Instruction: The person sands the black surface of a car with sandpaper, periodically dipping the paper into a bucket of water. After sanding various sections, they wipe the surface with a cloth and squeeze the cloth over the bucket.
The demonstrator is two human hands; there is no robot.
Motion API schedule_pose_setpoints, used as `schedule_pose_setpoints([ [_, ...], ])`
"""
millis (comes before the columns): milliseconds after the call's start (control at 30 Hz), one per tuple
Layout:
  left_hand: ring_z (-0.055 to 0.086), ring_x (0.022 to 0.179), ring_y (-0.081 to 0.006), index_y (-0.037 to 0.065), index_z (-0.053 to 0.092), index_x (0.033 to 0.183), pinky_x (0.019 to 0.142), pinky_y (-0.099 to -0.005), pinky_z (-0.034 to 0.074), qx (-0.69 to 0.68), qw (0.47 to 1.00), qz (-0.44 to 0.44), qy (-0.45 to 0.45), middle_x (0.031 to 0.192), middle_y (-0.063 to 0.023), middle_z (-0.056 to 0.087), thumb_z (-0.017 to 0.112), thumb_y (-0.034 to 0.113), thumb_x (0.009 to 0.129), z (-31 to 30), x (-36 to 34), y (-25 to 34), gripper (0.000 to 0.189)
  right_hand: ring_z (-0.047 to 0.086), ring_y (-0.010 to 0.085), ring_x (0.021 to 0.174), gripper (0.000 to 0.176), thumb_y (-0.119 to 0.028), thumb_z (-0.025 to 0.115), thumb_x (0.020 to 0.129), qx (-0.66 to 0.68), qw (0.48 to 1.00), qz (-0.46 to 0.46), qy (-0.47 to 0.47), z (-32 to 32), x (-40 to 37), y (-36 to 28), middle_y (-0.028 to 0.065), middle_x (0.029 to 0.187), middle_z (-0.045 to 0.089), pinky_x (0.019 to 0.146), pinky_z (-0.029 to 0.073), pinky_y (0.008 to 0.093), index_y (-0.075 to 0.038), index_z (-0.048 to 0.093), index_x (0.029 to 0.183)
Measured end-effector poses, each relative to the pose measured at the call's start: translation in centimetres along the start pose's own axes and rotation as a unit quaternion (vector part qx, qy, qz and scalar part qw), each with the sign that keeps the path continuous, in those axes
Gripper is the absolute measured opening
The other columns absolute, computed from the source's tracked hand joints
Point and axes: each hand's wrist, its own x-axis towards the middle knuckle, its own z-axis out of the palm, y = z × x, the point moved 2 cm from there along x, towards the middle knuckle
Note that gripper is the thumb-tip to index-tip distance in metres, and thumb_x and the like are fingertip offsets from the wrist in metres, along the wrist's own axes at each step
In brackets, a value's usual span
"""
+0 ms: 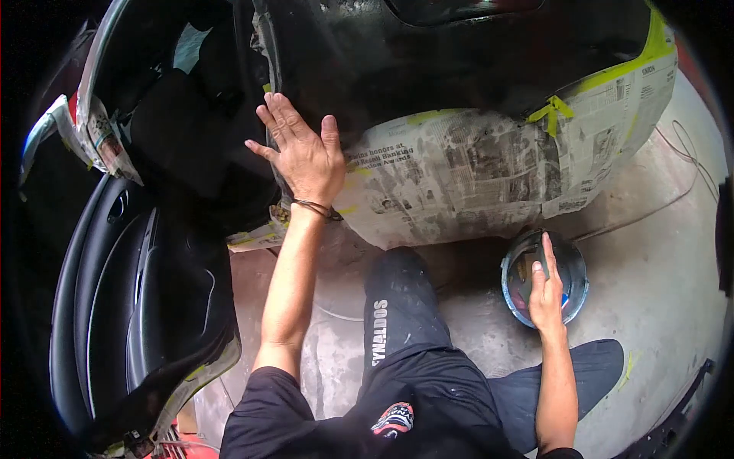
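My left hand (306, 157) is open, fingers spread, at the edge of the car's dark body panel (359, 69) beside the door opening. Nothing is held in it, and a dark band circles the wrist. My right hand (547, 294) is over a round bucket (584, 284) on the floor. Between its thumb and straight fingers is a thin dark flat pad (544, 256), seen nearly edge-on; its exact kind cannot be made out. Newspaper masking (459, 176), smeared with dark stains, covers the lower part of the car, held with yellow-green tape (552, 115).
The open car door (130, 298) stands at my left, its edge partly papered. A thin hose or cable (650, 206) runs across the stained floor (329, 283) behind the bucket. My bent legs (405, 306) are under the masked panel.
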Motion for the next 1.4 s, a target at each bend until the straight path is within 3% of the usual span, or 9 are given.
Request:
schedule_pose_setpoints([
  [233, -0.018, 0.165, -0.0500, 0.031, 0.046, 0.167, 0.119, -0.0804, -0.014, -0.079, 0.996, 0.037, 0.002, 0.180, -0.0290, -0.008, 0.060, 0.052, 0.106, -1.0, 0.6, 11.0, 0.066, 0.034, 0.0363, 0.162, 0.060, -0.031, 0.038, 0.116, -0.012, 1.000, -0.009, -0.010, 0.2, 0.2, 1.4, 0.0193, 0.174, 0.038, 0.132, 0.027, 0.0410, -0.001, 0.036, 0.168],
  [333, -0.022, 0.164, -0.0495, 0.039, 0.037, 0.170, 0.116, -0.0839, -0.014, -0.068, 0.991, 0.105, -0.041, 0.180, -0.0264, -0.016, 0.050, 0.056, 0.111, 0.5, 1.0, 15.2, 0.063, 0.034, 0.0357, 0.162, 0.059, -0.031, 0.038, 0.116, -0.011, 1.000, -0.008, -0.012, 0.4, 0.5, 1.0, 0.0196, 0.174, 0.038, 0.132, 0.027, 0.0408, -0.002, 0.036, 0.168],
  [433, -0.015, 0.166, -0.0473, 0.033, 0.056, 0.159, 0.118, -0.0835, -0.012, -0.109, 0.990, 0.082, 0.037, 0.182, -0.0240, -0.003, 0.060, 0.053, 0.105, 0.6, 1.7, 13.6, 0.058, 0.035, 0.0349, 0.162, 0.059, -0.031, 0.039, 0.116, -0.025, 1.000, -0.005, -0.013, 0.4, 0.6, 1.4, 0.0196, 0.173, 0.039, 0.132, 0.027, 0.0406, -0.002, 0.037, 0.168],
  [533, -0.023, 0.163, -0.0507, 0.042, 0.033, 0.171, 0.115, -0.0874, -0.010, 0.007, 0.999, -0.039, 0.022, 0.179, -0.0268, -0.016, 0.043, 0.054, 0.114, 0.7, 1.7, 6.9, 0.060, 0.036, 0.0342, 0.161, 0.059, -0.031, 0.039, 0.116, -0.029, 0.999, 0.014, -0.010, -0.1, 0.2, 2.4, 0.0195, 0.173, 0.039, 0.132, 0.027, 0.0405, -0.002, 0.038, 0.168],
  [900, -0.010, 0.165, -0.0526, 0.015, 0.027, 0.174, 0.121, -0.0816, -0.004, -0.115, 0.989, -0.091, -0.001, 0.179, -0.0314, -0.007, 0.045, 0.048, 0.114, -0.3, -3.4, 7.7, 0.071, 0.048, 0.0388, 0.153, 0.057, -0.031, 0.039, 0.116, -0.015, 0.999, 0.034, -0.034, -0.5, 0.7, 0.2, 0.0219, 0.166, 0.050, 0.127, 0.035, 0.0412, 0.000, 0.045, 0.163],
  [967, -0.009, 0.166, -0.0512, 0.012, 0.052, 0.161, 0.122, -0.0806, -0.005, -0.138, 0.989, -0.005, -0.059, 0.180, -0.0310, -0.006, 0.060, 0.039, 0.107, -0.2, -8.0, 11.1, 0.062, 0.051, 0.0409, 0.150, 0.055, -0.030, 0.042, 0.116, -0.032, 0.997, 0.044, -0.052, -0.5, 0.9, 0.5, 0.0235, 0.163, 0.052, 0.125, 0.038, 0.0420, 0.000, 0.047, 0.162],
  [1133, 0.023, 0.164, -0.0473, 0.009, 0.074, 0.131, 0.131, -0.0699, 0.008, -0.399, 0.870, 0.088, -0.276, 0.165, -0.0264, 0.046, 0.072, 0.024, 0.098, 4.4, -20.6, 17.6, 0.036, 0.054, 0.0422, 0.147, 0.053, -0.025, 0.046, 0.113, -0.086, 0.991, 0.060, -0.081, 0.3, 0.9, 2.7, 0.0260, 0.159, 0.056, 0.123, 0.041, 0.0422, 0.000, 0.049, 0.160],
  [1200, 0.047, 0.150, -0.0488, 0.007, 0.074, 0.131, 0.128, -0.0569, 0.035, -0.492, 0.802, 0.037, -0.336, 0.149, -0.0247, 0.063, 0.071, 0.021, 0.098, 6.4, -25.9, 19.1, 0.036, 0.058, 0.0391, 0.144, 0.052, -0.026, 0.045, 0.114, -0.109, 0.987, 0.089, -0.074, 0.4, 0.6, 3.5, 0.0254, 0.158, 0.058, 0.121, 0.042, 0.0409, 0.001, 0.053, 0.157],
  [1400, 0.053, 0.146, -0.0471, -0.004, 0.045, 0.158, 0.124, -0.0489, 0.042, -0.586, 0.682, 0.003, -0.437, 0.157, -0.0302, 0.053, 0.068, 0.030, 0.102, 1.4, -28.3, 24.1, 0.069, 0.060, 0.0299, 0.138, 0.052, -0.032, 0.039, 0.117, 0.000, 0.984, 0.179, -0.005, 0.4, -0.3, 3.7, 0.0213, 0.151, 0.063, 0.117, 0.044, 0.0389, 0.004, 0.061, 0.149],
])
